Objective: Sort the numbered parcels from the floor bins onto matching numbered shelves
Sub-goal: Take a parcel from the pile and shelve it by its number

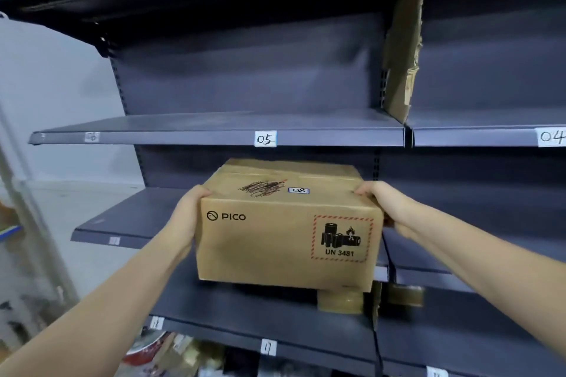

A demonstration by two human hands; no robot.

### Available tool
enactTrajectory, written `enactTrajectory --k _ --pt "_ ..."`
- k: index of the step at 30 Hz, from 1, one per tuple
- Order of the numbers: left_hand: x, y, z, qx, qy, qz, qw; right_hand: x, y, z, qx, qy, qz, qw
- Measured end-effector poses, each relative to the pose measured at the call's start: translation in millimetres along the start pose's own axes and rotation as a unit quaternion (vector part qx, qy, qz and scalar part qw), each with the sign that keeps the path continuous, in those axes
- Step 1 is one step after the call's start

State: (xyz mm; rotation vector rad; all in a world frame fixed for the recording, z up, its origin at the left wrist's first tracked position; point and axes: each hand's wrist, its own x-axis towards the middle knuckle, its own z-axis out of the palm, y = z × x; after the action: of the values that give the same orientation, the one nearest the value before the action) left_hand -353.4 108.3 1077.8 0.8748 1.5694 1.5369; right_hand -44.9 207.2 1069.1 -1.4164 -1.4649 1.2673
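Note:
A brown cardboard parcel (284, 229) printed PICO and UN 3481 carries a small white label reading 08 on its top. My left hand (185, 217) grips its left side and my right hand (382, 208) grips its right side, thumbs over the top edge. The parcel sits partly over the grey middle shelf (128, 220), its front sticking out past the shelf edge; whether it rests on the shelf I cannot tell. The shelf above (183, 128) bears the label 05 (265, 139), and its right neighbour bears 04 (551, 136).
A torn cardboard divider (401, 40) stands between the two upper bays. Below, a lower shelf (245, 315) carries labels and brown tape rolls (340, 301) under the parcel. Mixed goods lie at the bottom left (159, 349). A pale wall and floor lie to the left.

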Motion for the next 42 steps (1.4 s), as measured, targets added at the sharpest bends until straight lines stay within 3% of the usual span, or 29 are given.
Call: enactTrajectory --k 12,18,33,42 --pt "127.1 -24.1 49.7 -0.065 -0.050 -0.021 0.996 93.0 -2.3 3.8 0.063 0.055 0.005 0.996" --pt "169.9 -43.1 50.1 -0.027 -0.087 -0.035 0.995 112.8 7.0 15.1 0.061 0.077 0.032 0.995" --pt "213.6 -44.8 68.2 -0.013 -0.119 -0.022 0.993 141.3 9.5 21.1 0.026 0.166 0.027 0.985" --pt "221.8 -49.3 71.4 -0.036 -0.135 -0.019 0.990 147.1 10.5 18.1 -0.017 0.173 0.025 0.984"
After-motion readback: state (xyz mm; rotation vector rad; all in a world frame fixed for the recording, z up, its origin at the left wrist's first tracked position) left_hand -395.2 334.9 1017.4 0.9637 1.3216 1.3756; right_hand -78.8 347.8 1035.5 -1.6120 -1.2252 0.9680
